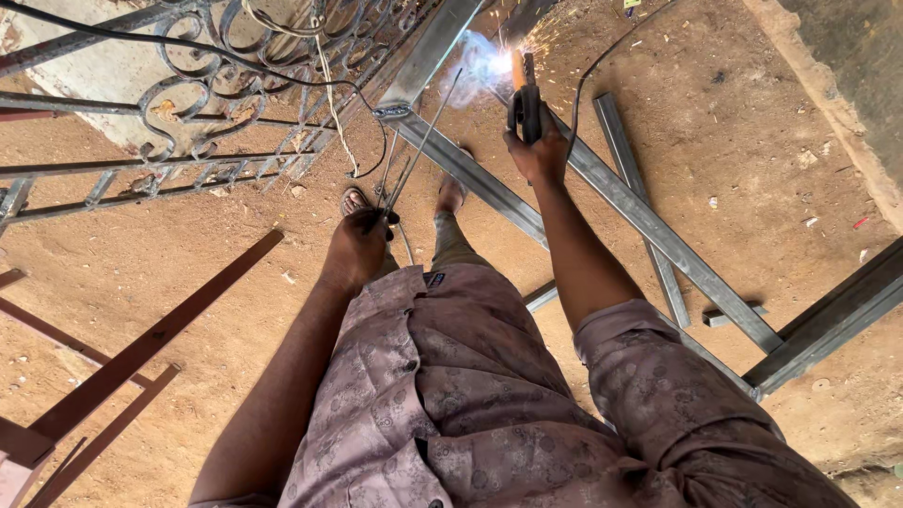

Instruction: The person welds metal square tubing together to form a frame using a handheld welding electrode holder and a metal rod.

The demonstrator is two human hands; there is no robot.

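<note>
Nearest to me is my own patterned mauve shirt (489,395), filling the lower middle of the view, with both bare forearms reaching out over it. Below everything lies a floor of packed reddish-brown earth (235,282), scattered with small stones and scraps; there is no desk here, all the work lies on the ground.

At lower left, dark brown flat bars (150,343) slant across the dirt. My left hand (357,246) is closed, its grip clamped on the lower end of a thin welding rod (423,141) that runs up and to the right toward the bright spot. Just past that hand my sandalled feet (404,199) show on the earth.

My right hand (538,150) is stretched further out, its grip clamped on a dark electrode holder (525,99) with an orange part at its tip. A black cable (588,75) curves away from it toward the top edge. The holder's tip meets a long grey steel section (649,221) that runs diagonally from top centre to lower right; a white-blue arc (494,64) and sparks burn right there. Other grey steel lengths (640,198) cross beside it, and a heavier beam (828,320) lies at right.

Farthest, at upper left, an ornate scrollwork gate (207,103) lies with wires draped over it. A concrete kerb (828,103) edges the top right corner.
</note>
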